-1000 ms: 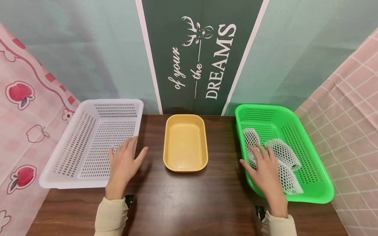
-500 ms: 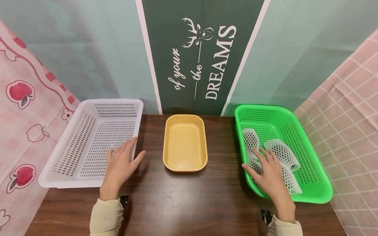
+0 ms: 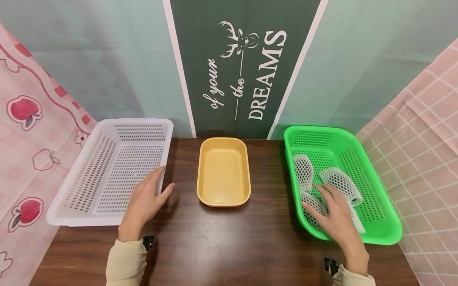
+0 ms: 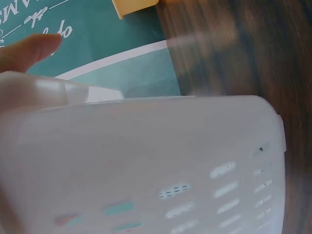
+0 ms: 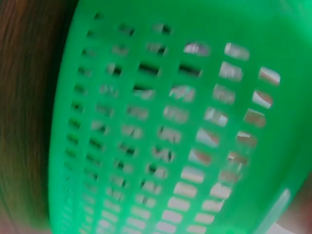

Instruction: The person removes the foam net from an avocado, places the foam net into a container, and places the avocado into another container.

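Note:
My left hand (image 3: 143,202) is at the right rim of the white plastic basket (image 3: 167,151), fingers extended and thumb apart, gripping nothing visible. In the left wrist view the basket wall (image 4: 107,141) fills the lower part, and a fingertip (image 4: 36,51) shows at left. My right hand (image 3: 338,216) reaches over the front of the green plastic basket (image 3: 381,178), fingers loosely bent above several white foam fruit nets (image 3: 304,171). It partly covers one net; contact with it is unclear. In the right wrist view the slotted green wall (image 5: 204,19) hides the hand's work.
A yellow rectangular tray (image 3: 224,178) stands between the two baskets on the dark wooden table (image 3: 229,242). Behind is a green cloth backdrop (image 3: 229,79) with lettering. Pink patterned cloths (image 3: 425,159) hang at both sides.
My right hand has moved to the right and nearer to me over the green basket, uncovering nets at its left side. My left hand has shifted slightly left.

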Demonstrator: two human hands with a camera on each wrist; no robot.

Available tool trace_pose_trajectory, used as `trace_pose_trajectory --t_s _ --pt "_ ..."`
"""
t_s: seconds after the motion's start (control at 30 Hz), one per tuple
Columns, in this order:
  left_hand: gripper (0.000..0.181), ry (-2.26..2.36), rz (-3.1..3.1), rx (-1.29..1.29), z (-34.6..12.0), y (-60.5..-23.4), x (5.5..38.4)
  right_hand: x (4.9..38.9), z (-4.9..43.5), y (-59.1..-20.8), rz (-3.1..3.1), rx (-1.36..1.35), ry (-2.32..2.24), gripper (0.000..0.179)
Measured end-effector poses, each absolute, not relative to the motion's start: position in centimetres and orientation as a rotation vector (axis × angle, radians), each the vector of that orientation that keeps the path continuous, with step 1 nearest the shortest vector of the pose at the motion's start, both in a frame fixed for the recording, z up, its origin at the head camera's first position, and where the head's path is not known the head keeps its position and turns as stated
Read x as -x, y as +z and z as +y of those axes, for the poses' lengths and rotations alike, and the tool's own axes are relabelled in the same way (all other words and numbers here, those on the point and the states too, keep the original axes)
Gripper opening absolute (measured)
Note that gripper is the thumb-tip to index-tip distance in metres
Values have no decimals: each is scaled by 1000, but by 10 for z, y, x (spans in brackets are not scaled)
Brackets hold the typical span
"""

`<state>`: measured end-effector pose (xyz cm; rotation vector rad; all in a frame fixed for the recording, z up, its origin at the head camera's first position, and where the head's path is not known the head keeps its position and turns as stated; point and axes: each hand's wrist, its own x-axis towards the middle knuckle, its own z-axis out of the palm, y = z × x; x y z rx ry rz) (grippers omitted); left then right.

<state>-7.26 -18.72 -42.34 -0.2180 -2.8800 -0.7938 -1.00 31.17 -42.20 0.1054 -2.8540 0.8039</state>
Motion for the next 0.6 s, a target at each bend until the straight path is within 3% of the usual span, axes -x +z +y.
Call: trace_pose_trajectory --t_s 0.33,0.6 --pt "52 -798 -2934 321 -198 -417 64 5 333 -425 -2855 -82 790 69" --pt "57 -796 -2984 359 -203 -417 58 5 334 -422 -3012 -72 734 81"
